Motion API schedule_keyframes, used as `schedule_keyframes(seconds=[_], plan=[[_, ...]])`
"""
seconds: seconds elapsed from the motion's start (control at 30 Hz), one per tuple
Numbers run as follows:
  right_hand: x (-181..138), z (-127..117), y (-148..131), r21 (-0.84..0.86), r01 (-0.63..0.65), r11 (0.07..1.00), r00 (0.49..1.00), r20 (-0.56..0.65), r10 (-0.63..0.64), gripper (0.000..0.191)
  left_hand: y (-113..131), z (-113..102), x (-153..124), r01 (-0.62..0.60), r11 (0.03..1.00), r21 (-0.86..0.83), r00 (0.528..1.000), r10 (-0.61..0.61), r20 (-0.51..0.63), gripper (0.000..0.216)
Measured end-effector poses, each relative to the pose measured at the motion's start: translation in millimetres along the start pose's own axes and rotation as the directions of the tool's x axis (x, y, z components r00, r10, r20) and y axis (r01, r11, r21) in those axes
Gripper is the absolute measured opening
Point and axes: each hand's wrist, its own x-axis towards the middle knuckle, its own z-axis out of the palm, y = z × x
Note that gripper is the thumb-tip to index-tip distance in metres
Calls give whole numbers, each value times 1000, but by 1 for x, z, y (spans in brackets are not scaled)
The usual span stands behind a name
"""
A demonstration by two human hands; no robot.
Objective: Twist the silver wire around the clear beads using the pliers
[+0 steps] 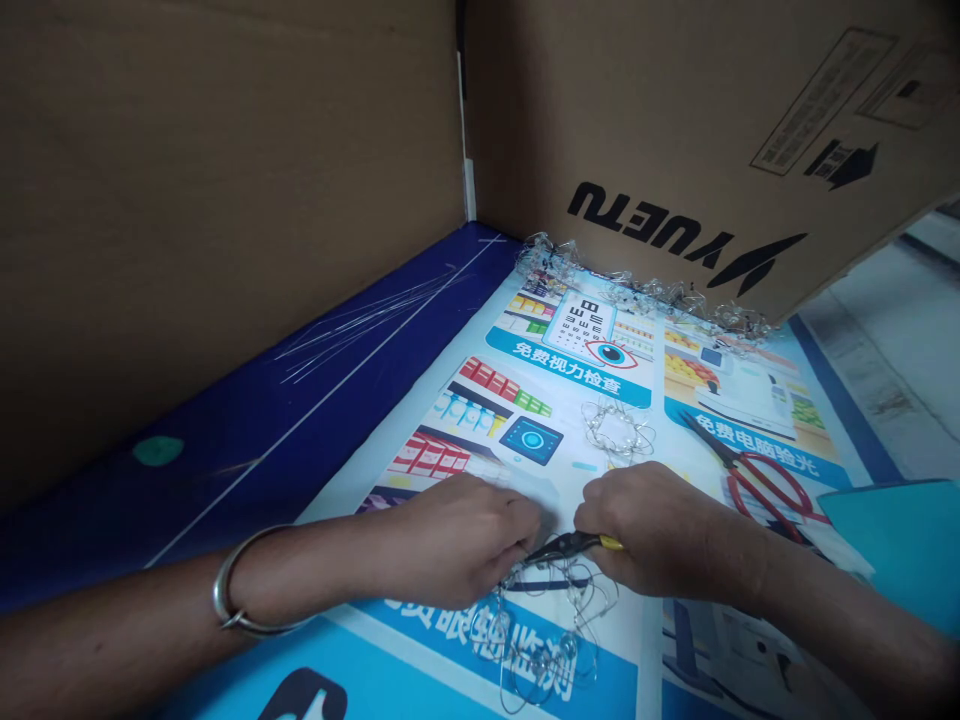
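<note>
My left hand (pixel 457 540) is closed in a pinch on a piece of thin wire beadwork (pixel 540 620) that trails below both hands on the printed poster (pixel 525 400). A metal bangle sits on that wrist. My right hand (pixel 660 530) is closed round small pliers with yellow handles (pixel 570 546), their dark jaws pointing left at the wire by my left fingertips. The two hands almost touch.
A finished wire-and-bead ring (pixel 619 430) lies just beyond the hands. Red-handled scissors (pixel 757 480) lie to the right, beside a teal sheet (pixel 900 540). More beaded wire pieces (pixel 660 295) line the foot of the cardboard wall (pixel 675 120). Straight wires (pixel 360 325) lie on the blue surface at left.
</note>
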Motion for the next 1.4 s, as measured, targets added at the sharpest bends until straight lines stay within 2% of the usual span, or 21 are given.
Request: schedule_keyframes(seconds=[0.2,0.43,0.93,1.4], plan=[[0,0,0,4,-8,1000,1000,14,8,12,-4,1,0,-28,998,-49,999,27,-23,10],[-4,-1,1,37,-28,999,1000,-1,28,11,-6,0,-1,-28,998,-57,1000,29,9,9],[-3,-1,-1,-54,-23,998,1000,20,24,13,-2,2,-1,-42,987,153,999,39,25,4],[1,-3,-3,-72,0,997,998,56,4,12,-4,6,0,-55,982,180,998,61,-28,4]])
